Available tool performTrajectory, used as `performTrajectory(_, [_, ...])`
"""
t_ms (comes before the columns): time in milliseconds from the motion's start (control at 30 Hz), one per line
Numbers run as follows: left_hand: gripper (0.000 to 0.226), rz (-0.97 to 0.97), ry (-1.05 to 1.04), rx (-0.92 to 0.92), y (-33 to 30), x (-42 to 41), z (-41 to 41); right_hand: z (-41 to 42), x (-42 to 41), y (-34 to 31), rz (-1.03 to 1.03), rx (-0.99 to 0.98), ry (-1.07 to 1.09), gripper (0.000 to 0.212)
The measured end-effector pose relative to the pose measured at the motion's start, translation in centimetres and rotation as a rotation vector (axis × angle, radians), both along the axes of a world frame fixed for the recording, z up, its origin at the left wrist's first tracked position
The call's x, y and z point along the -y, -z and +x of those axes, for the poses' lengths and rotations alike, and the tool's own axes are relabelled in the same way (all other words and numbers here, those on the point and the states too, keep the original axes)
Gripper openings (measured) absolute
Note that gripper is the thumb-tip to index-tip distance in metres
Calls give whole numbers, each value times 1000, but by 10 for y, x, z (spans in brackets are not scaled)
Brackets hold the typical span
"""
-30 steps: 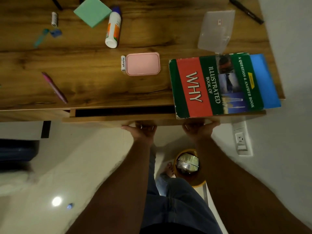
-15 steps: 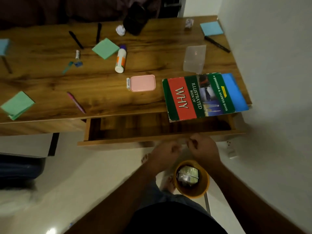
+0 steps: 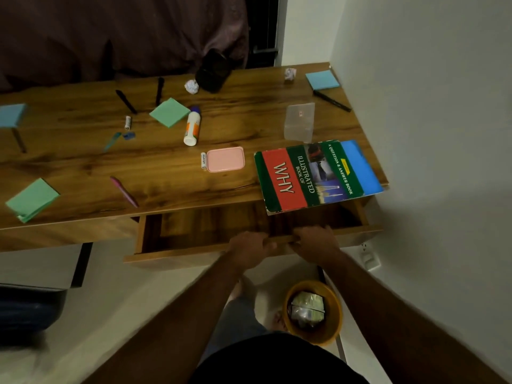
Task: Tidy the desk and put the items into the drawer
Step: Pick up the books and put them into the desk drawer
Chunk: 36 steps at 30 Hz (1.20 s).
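Note:
The wooden drawer (image 3: 194,253) under the desk stands pulled out, its inside bare. My left hand (image 3: 249,249) and my right hand (image 3: 315,241) both grip its front edge near the middle. On the wooden desk (image 3: 249,128) a large green and red book (image 3: 313,176) overhangs the front edge above the drawer. Left of it lie a pink box (image 3: 225,159) and a small white tube (image 3: 204,161). Farther back are a white glue bottle (image 3: 192,128), green sticky notes (image 3: 169,112), a clear plastic case (image 3: 299,121) and several pens.
More green notes (image 3: 32,199) and a pink pen (image 3: 124,191) lie at the desk's left front. Blue notes (image 3: 322,79), crumpled paper (image 3: 191,86) and a black holder (image 3: 213,70) sit at the back. An orange bin (image 3: 313,311) stands on the floor by the right wall.
The drawer has come out from barely open to well pulled out, with both hands on its front. My head has drawn back, so more of the desk shows.

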State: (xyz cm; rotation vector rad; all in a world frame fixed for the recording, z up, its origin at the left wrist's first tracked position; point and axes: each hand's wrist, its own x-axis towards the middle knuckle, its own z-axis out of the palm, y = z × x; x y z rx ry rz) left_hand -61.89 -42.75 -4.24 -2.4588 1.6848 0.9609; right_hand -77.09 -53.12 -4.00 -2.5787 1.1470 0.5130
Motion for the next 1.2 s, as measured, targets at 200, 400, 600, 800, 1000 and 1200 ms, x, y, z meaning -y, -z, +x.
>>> performTrajectory(200, [40,93,54,-90,2,-7,-2,-10,-3,2,133,-34,-3,38])
performTrajectory(400, [37,206,89,-205,8,-17,-8,-21,-9,4,176,-137,-37,49])
performTrajectory(600, [45,267,205,-243,2,-21,-13,-29,-16,5,278,-227,-164,48])
performTrajectory(800, [39,292,276,-254,6,-25,-20,-38,-16,-3,473,-223,-127,46])
performTrajectory(1000, [38,374,235,-349,-2,-21,-19,-41,-8,-1,594,-79,77,54])
performTrajectory(1200, [26,-132,-99,-204,-50,36,11,-24,23,-5,1008,923,966,57])
